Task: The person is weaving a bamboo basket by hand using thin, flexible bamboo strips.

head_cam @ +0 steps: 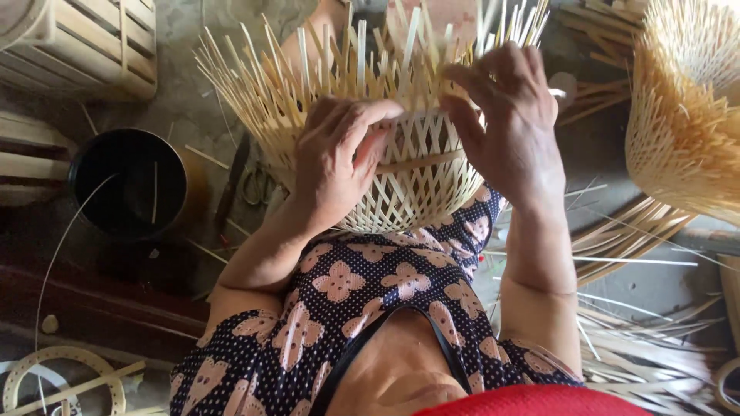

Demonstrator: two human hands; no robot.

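Bamboo basket (401, 181) sits in the lap, lower lattice woven, upper strips loose and unfinished; left hand (339, 166) pinches a strip at the rim, right hand (512, 127) fingers curled around upright strips.

packages: none in view | labels: none | signs: none | screens: none — only woven bamboo work and loose strips show

One head-worn camera is looking steeply down the person's own chest and lap, close in on the basket (385, 146) that both hands are working. The view is taking in the floor on both sides, with a black pot (127, 181) at left and another basket (686, 115) at right.
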